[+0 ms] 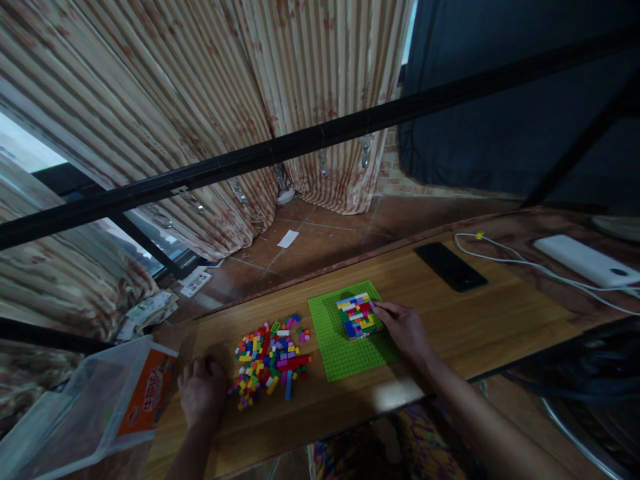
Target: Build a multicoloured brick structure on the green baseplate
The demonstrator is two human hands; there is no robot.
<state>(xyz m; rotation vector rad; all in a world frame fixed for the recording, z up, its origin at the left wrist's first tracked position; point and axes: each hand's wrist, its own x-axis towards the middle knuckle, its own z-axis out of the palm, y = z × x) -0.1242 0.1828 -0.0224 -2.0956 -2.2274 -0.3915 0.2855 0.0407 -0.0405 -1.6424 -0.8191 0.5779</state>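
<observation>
A green studded baseplate (325, 357) lies on the wooden table. On it stands a low block of many-coloured toy building bricks (357, 317), with white, red, blue, yellow and green rows showing. My right hand (405, 330) reaches in from the right, fingers pinched at the block's right edge; the exact grip is partly hidden. Left of the baseplate spreads a loose heap of small toy bricks (270, 360) in mixed colours. Beyond the heap, at the table's left end, my left hand (203, 390) rests on the wood with fingers curled in, holding nothing that shows.
A black phone (450, 267) lies at the right of the table (500, 313). White cables (525, 260) run past it to a white power bank (585, 260). A clear plastic bin (90, 427) with an orange label stands at the left. A dark rail (300, 143) crosses before the curtains.
</observation>
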